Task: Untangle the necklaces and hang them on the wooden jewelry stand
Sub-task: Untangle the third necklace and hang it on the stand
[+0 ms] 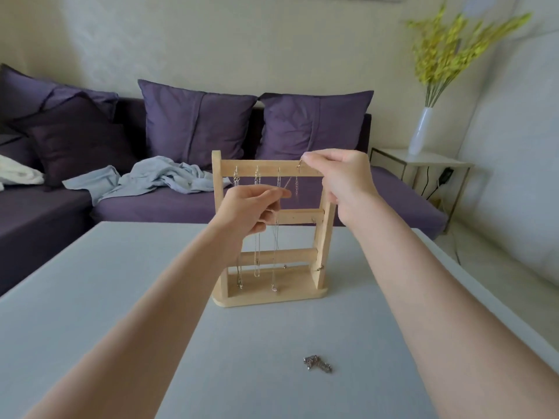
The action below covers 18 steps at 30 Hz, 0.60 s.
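Note:
A wooden jewelry stand (269,294) with three crossbars stands upright on the grey table (90,297). Three thin silver necklaces (257,225) hang from hooks on its top bar. My right hand (341,182) pinches one end of a fine chain (296,184) at the fourth hook, at the right end of the top bar. My left hand (251,210) grips the rest of that chain in front of the stand, below the top bar. A small tangled heap of silver chain (317,363) lies on the table near me.
Behind the table is a purple sofa (151,204) with cushions and a crumpled light-blue cloth (151,179). At the right a white side table (423,161) carries a white vase with yellow flowers (423,128).

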Motion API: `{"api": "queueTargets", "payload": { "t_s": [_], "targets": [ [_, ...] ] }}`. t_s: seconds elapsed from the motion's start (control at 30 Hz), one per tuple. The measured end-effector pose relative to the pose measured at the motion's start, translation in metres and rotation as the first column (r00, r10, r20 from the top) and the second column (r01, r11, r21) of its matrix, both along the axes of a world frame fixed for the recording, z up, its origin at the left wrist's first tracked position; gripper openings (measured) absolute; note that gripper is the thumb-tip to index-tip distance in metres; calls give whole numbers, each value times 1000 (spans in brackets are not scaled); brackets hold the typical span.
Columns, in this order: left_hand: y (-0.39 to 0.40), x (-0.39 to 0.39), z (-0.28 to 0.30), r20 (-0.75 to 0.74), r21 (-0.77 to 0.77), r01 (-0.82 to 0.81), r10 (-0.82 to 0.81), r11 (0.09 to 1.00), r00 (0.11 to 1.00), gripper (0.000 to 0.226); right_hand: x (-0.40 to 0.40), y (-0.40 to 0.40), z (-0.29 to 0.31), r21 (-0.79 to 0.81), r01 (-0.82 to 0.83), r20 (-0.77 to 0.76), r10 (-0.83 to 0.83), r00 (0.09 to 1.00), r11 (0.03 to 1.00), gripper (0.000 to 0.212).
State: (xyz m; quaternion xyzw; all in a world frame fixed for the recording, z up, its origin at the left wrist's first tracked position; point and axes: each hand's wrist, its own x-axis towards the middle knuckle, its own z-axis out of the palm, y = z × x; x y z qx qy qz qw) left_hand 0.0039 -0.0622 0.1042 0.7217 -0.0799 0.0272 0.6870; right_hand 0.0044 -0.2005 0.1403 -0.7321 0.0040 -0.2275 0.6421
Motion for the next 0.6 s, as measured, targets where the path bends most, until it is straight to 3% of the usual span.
{"api": "queueTargets", "payload": {
  "t_s": [0.3,0.6],
  "targets": [
    [-13,21,-1,-8,57,-73,73,996,997,18,40,7,9,-171,139,-53,-150,987,975,14],
    [-19,29,-8,-24,17,-106,107,994,994,20,48,-6,2,-235,171,-13,-179,984,957,7]
  ]
}}
